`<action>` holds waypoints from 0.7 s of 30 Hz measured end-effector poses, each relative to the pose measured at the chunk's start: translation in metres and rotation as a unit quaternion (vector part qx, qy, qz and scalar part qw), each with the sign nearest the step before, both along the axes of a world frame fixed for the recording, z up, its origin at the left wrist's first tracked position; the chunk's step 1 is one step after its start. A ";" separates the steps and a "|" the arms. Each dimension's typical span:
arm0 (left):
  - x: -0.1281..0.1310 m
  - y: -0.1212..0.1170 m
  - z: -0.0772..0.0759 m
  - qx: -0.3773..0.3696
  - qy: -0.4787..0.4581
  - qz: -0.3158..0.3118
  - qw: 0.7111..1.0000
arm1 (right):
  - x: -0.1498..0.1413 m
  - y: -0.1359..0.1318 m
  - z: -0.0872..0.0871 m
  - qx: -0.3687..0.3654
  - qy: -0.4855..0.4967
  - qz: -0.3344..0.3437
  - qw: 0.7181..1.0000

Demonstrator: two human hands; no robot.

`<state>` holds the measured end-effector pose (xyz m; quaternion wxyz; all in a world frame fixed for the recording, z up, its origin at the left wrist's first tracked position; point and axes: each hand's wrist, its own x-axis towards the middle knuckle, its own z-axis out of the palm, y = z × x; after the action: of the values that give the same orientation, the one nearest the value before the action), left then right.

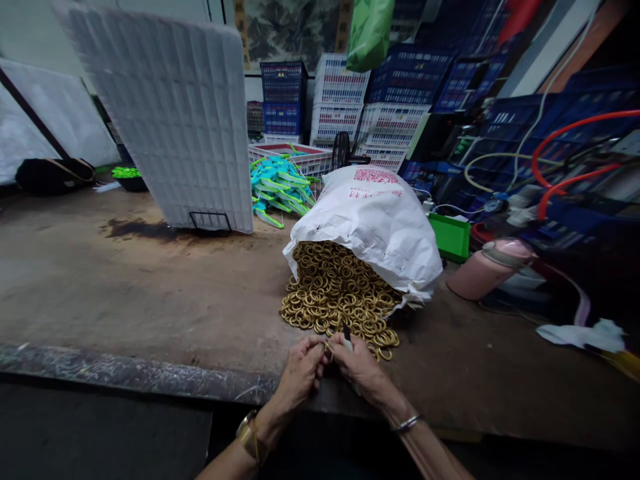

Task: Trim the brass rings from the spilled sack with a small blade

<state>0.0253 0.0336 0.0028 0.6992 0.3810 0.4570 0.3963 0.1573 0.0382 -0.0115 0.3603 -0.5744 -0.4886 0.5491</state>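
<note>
At the table's front edge my left hand (pixel 301 365) is closed, its fingertips pinching a brass-coloured ring (pixel 328 352). My right hand (pixel 361 368) meets it there, closed around a small knife (pixel 347 335) whose dark tip points up and away; most of it is hidden in the fist. Just beyond both hands lies a heap of brass-coloured rings (pixel 345 293). They spill from the open mouth of a white woven sack (pixel 370 213) with red print, which lies on its side.
A tall white ribbed panel (pixel 185 120) stands in a black wire holder on the brown table (pixel 150 300). Behind are turquoise-and-green plastic parts (pixel 280 183) and stacked crates (pixel 340 87). At right are a pink bottle (pixel 480 270), a green tray (pixel 450 237) and an orange hose (pixel 550 147).
</note>
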 end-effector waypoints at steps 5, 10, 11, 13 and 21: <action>0.000 0.000 0.000 -0.007 0.009 0.028 1.000 | 0.003 0.002 0.009 0.040 -0.036 -0.004 0.999; 0.002 -0.003 0.006 0.079 0.052 0.065 0.993 | 0.003 0.001 0.012 0.111 -0.067 0.024 0.991; 0.002 -0.004 0.007 0.111 0.064 0.068 0.989 | 0.002 0.001 0.012 0.113 -0.072 0.025 0.991; 0.002 -0.006 0.008 0.174 0.094 0.069 0.978 | 0.000 0.001 0.011 0.103 -0.084 0.023 0.991; -0.003 -0.009 0.007 0.118 0.074 0.008 0.990 | -0.003 0.001 0.013 0.066 -0.045 0.012 0.997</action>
<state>0.0228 0.0245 0.0098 0.6105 0.4855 0.4602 0.4241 0.1543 0.0394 0.0018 0.3686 -0.5678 -0.5461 0.4935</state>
